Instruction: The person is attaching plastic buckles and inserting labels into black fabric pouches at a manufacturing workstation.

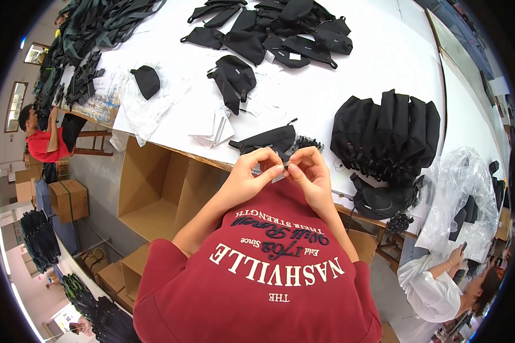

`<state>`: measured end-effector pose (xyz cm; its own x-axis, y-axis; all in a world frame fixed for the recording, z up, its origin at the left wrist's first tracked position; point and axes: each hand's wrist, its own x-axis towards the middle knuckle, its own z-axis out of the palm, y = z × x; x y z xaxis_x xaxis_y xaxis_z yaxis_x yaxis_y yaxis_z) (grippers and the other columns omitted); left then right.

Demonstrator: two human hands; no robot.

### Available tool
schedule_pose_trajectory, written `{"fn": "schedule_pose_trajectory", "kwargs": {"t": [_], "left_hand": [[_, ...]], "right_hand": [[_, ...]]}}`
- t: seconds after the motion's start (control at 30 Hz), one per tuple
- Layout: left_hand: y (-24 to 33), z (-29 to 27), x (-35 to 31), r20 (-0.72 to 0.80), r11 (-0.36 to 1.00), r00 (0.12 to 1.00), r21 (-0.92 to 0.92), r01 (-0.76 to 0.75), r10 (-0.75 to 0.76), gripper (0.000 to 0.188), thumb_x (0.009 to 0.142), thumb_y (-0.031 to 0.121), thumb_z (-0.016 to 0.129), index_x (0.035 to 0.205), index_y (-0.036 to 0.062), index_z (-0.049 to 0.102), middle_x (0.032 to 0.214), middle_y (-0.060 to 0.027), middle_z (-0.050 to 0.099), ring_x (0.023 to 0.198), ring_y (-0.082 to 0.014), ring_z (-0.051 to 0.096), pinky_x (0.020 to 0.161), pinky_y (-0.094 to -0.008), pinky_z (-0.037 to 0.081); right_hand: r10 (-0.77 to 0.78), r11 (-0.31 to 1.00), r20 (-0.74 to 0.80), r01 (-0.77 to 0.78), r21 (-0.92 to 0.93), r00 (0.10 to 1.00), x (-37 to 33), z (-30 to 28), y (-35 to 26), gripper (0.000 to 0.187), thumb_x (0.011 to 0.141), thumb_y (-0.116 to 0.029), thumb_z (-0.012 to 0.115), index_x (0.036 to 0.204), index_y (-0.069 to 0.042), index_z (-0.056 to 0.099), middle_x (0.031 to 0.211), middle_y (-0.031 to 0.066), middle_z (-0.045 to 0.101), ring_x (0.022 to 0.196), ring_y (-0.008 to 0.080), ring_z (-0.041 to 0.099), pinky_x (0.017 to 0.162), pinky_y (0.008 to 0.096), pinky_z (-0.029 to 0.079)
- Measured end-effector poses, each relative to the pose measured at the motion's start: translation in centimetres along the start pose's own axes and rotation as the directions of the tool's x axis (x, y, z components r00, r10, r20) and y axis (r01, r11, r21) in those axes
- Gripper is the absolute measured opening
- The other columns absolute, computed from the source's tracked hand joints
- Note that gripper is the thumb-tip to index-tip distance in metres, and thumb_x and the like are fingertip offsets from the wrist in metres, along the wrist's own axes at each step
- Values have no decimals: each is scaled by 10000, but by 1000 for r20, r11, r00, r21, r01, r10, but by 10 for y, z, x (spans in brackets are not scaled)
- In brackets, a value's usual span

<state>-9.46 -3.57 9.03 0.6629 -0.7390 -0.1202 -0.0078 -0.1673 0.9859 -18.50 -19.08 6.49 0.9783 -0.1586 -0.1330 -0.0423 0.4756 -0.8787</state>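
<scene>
Both hands raised together over the near table edge, fingertips meeting; left hand [250, 171] and right hand [310, 169] pinch a small pale tag [282, 168] between thumbs and forefingers, both grips closed on it; the tag is mostly hidden by the fingers, so its shape cannot be told; just beyond the pinch lies a flat black fabric waist pouch [269, 139] with a strap end sticking out, close to the fingertips but contact unclear; a small bunch of black looped cords [306, 143] sits just beyond the right hand.

Right of the grip, near: an upright row of stacked black fabric pouches [388, 132]; below that row a single black pouch with buckle strap [383, 201] at the table edge; further right a crumpled clear plastic bag [462, 191] with dark items inside.

Left of the grip and beyond: a stack of white paper cards [216, 128]; another black pouch [233, 80] lying on scattered papers; a small rounded black pouch [147, 80] on white plastic wrap; far beyond the grip a loose pile of black pouches [280, 31] on the white table [377, 63].

Under the hands, below the table edge: an open brown cardboard box [154, 188]; the person's red printed shirt [257, 286] fills the lower frame; a person in red [40, 140] far left; a person in white [440, 286] lower right.
</scene>
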Motion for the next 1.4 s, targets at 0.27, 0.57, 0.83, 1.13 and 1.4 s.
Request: {"fn": "schedule_pose_trajectory", "kwargs": {"t": [0.27, 0.57, 0.83, 1.13, 1.4], "left_hand": [[-1, -3, 1, -5, 999, 1000, 28, -25, 25, 117, 856, 113, 608, 832, 0, 593, 760, -7, 553, 721, -88, 484, 672, -238, 375], [-2, -4, 3, -1, 998, 999, 35, -45, 45, 115, 859, 107, 598, 834, -5, 583, 760, -15, 548, 741, -105, 489, 697, -247, 382], [0, -5, 5, 28, 992, 998, 115, -51, 48, 110, 844, 103, 618, 844, -1, 584, 768, -9, 552, 733, -102, 483, 701, -250, 386], [-43, -2, 19, -81, 997, 995, -35, -63, 60, 179, 860, 161, 647, 906, 41, 522, 777, -1, 546, 736, -92, 498, 699, -235, 405], [-119, -14, 1, -2, 938, 993, 325, 116, -122, 175, 832, 106, 627, 970, 17, 568, 965, -100, 593, 937, -205, 600, 823, -309, 469]], "right_hand": [[-44, 994, -12, 42, -98, 999, 3, 5, 3, 143, 904, -60, 583, 1012, -48, 490, 881, 15, 560, 801, 91, 572, 709, 214, 450], [-14, 1000, -38, 14, -20, 999, 3, 4, 4, 140, 911, -79, 582, 1014, -51, 490, 891, 2, 550, 803, 84, 565, 718, 211, 454], [-121, 942, -13, 111, -316, 993, 2, 8, 0, 142, 901, -41, 576, 1013, -40, 488, 888, 18, 561, 811, 100, 569, 729, 224, 459], [-24, 991, 8, 25, -128, 1000, 11, -7, 4, 122, 896, -56, 569, 997, -50, 500, 812, -1, 536, 746, 75, 527, 697, 211, 420], [-30, 993, -109, 17, -120, 994, 13, -41, 5, 141, 894, -69, 554, 1028, -36, 530, 776, 9, 557, 718, 67, 527, 641, 203, 390]]}}
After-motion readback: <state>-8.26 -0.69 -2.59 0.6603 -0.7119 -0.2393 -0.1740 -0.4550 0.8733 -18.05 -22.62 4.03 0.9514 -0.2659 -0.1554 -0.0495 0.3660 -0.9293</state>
